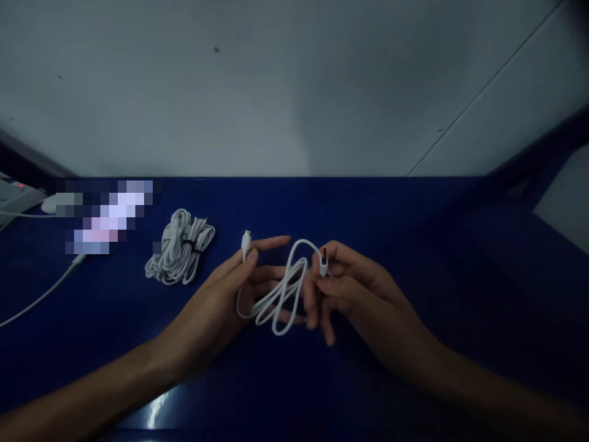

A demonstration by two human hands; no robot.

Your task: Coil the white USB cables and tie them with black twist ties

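Observation:
A white USB charging cable (288,294) hangs in loose loops between my two hands. My left hand (234,279) holds the small plug end upright under its thumb, with the index finger stretched out and the other fingers behind the loops. At the other end, my right hand (350,282) pinches the larger USB plug, which shows red inside its metal shell. Left of my hands, a pile of bundled white cables (179,248) lies on the table, with a black tie around part of it.
The blue tabletop (285,205) meets a pale wall (257,92) at the back. At the far left lies a lit, pixelated device (113,218) with a white cord (41,302) plugged in. Beside it sits a white object (53,203), partly blurred.

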